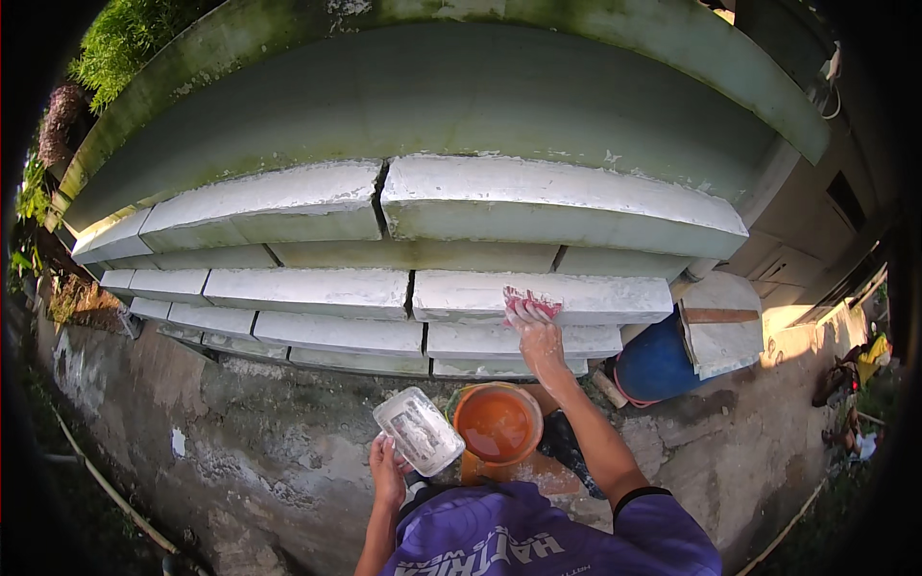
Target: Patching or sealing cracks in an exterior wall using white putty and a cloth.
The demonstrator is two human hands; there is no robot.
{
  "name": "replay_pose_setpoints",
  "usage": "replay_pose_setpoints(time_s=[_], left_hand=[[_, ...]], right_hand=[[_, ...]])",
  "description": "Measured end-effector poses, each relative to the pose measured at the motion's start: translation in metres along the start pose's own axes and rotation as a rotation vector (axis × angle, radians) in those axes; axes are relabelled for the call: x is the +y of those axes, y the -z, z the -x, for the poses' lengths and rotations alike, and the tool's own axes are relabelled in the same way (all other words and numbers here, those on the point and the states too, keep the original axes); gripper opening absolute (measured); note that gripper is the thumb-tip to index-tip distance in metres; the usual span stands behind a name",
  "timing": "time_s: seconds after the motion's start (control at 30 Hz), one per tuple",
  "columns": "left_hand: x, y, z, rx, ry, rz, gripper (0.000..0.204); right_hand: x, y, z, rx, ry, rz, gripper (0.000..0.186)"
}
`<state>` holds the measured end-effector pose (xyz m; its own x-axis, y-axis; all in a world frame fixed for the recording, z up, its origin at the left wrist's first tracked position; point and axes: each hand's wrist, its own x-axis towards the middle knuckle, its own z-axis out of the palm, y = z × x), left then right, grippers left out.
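Observation:
My right hand (pixel 536 338) grips a red, white-smeared piece (pixel 530 301), a pad or folded cloth by its look. It presses this against the white-coated concrete step (pixel 461 294), right of a dark vertical joint. Lower down, my left hand (pixel 386 463) holds a shallow white rectangular plastic tub (pixel 420 431) by its near left edge, tilted. Greyish residue smears the tub's inside. Just right of the tub stands an orange bucket (pixel 463 422) with cloudy orange-looking liquid in it, close in front of my body.
More white-topped ledges (pixel 269 197) rise in tiers above, with green-stained faces. At the right, a blue drum (pixel 653 367) lies by a grey board (pixel 725 336). Stained concrete ground (pixel 173 413) spreads to the left. Green plants (pixel 125 53) grow at the upper left.

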<state>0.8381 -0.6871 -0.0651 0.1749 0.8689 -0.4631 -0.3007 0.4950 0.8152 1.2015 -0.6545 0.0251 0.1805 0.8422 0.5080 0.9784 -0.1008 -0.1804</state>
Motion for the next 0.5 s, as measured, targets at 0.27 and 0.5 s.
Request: replay_pose_setpoints(time_s=[0.27, 0.5], left_hand=[[-0.001, 0.007, -0.003, 0.006, -0.004, 0.036, 0.032], [0.007, 0.007, 0.003, 0.036, -0.033, 0.065, 0.03]], right_hand=[[-0.012, 0.014, -0.03, 0.073, 0.084, -0.099, 0.039], [-0.055, 0.011, -0.005, -0.153, 0.106, -0.169, 0.041]])
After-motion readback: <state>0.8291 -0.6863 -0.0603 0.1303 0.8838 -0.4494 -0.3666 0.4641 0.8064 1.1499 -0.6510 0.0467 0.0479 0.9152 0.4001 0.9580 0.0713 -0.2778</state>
